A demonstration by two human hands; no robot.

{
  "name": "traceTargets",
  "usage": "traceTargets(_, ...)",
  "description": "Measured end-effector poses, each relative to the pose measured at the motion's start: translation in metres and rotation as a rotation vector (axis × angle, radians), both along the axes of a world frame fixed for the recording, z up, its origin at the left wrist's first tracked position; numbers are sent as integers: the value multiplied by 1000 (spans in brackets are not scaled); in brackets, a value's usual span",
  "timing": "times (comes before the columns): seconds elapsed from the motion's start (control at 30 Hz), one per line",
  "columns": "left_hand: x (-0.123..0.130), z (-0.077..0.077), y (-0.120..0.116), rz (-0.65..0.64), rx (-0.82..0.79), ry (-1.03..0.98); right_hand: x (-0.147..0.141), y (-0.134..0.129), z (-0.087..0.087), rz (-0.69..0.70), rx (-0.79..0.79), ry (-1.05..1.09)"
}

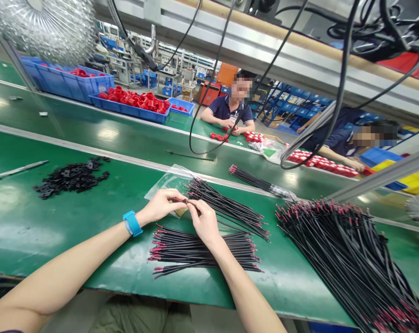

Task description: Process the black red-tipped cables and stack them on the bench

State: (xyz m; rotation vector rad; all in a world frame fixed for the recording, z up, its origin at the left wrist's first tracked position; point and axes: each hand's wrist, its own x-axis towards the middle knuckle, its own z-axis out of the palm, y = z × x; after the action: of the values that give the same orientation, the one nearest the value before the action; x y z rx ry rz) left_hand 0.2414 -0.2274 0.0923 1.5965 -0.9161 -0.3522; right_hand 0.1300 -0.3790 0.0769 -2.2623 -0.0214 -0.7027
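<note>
My left hand [165, 203], with a blue band on its wrist, and my right hand [204, 219] meet fingertip to fingertip above the green table. Both are pinched on the end of a black cable whose red tip shows between the fingers. A bundle of black cables with red ends [202, 249] lies crosswise below my hands. Just beyond them rests another bundle [226, 203], beside a clear plastic bag [160, 181] partly hidden by my left hand. What else my fingertips hold is too small to tell.
Small black parts [73, 178] are heaped at the left, near a metallic pen-like tool [16, 171]. A large cable pile [348, 259] covers the right. Blue bins [68, 85] with red parts and two people stand across the conveyor.
</note>
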Motion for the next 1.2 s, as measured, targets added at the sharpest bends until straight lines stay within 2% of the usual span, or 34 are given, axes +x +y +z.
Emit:
traceTargets(0.1, 1, -5, -1, 16, 17, 43, 0, -2, -4, -9, -45, -53)
traceTargets(0.27, -7, -4, -2, -70, 31, 10, -3, -5, -7, 4, -165, -8)
traceTargets(0.43, -9, 1, -2, -104, 35, -42, -4, -4, 0, 56, -114, 61)
traceTargets(0.63, -8, -4, -2, -109, -10, 156, -3, -7, 1, 49, -112, 29)
traceTargets(0.8, -9, -4, -2, -123, -3, 168, -6, -10, 1, 31, -249, 4)
traceTargets(0.9, -4, -4, -1, -88, 4, 60, -9, -22, 15, 14, -405, -45)
traceTargets(1.07, 9, -11, 1, 92, 45, -52, 0, -61, 57, -170, -561, -155)
traceTargets(1.13, 14, -13, 1, 152, 43, -43, 12, -76, 63, -193, -621, -151)
traceTargets(1.2, 16, -14, 2, 176, 39, -44, 27, -86, 59, -193, -669, -99)
